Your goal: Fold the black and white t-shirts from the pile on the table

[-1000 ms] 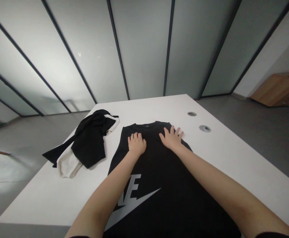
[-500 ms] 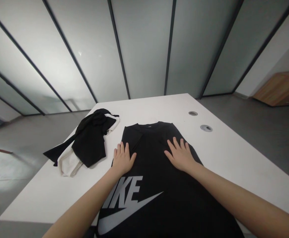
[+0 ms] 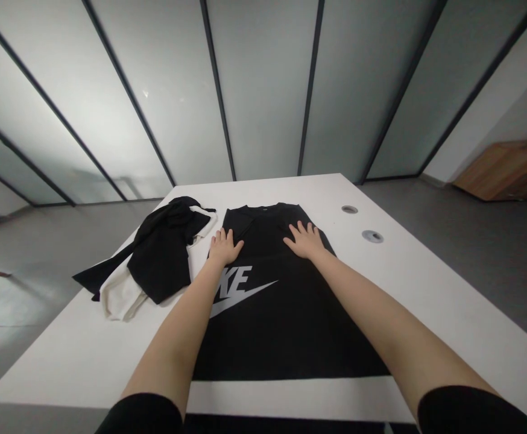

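A black T-shirt (image 3: 286, 325) with grey NIKE lettering and a swoosh lies spread out on the white table, its collar at the far end and its hem near the front edge. My left hand (image 3: 225, 246) rests with fingers apart on the shirt's upper left part, by the sleeve. On the upper right part lies my right hand (image 3: 306, 240), flat and with spread fingers. Neither hand grips the fabric. My forearms cover part of the shirt's sides and some of the print.
Left of the shirt is a crumpled pile of black and white clothes (image 3: 161, 265). Two round cable holes are set in the white table (image 3: 254, 398) at the right. Frosted glass panels (image 3: 263, 90) stand behind it, and a wooden cabinet (image 3: 503, 169) sits far right.
Both hands and the T-shirt have moved away from me across the table. The shirt's hem now shows fully on the tabletop, with a strip of white table before it.
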`<state>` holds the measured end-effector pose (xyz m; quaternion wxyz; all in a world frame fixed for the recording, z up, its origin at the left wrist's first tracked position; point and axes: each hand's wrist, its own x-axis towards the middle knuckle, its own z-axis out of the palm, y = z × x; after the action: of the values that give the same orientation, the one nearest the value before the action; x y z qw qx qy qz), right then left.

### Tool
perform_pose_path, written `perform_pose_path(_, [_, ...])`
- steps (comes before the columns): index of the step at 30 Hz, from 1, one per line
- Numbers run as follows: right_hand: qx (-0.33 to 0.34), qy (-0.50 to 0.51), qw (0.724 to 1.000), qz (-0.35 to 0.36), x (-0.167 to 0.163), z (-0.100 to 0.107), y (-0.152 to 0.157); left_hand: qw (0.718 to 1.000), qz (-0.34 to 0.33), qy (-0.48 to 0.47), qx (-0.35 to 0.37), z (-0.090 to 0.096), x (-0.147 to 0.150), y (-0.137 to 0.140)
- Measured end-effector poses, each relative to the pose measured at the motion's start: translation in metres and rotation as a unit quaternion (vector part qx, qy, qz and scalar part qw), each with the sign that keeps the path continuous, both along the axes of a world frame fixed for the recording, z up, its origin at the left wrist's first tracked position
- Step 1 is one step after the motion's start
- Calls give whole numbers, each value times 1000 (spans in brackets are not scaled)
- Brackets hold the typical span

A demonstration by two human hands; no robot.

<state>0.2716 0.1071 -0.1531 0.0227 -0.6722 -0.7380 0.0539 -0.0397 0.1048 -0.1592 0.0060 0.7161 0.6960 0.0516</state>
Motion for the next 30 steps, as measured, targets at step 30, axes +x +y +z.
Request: perform_pose_path(30, [-33, 25, 998, 47, -68, 0, -85, 993, -119, -1, 3, -8, 73, -85])
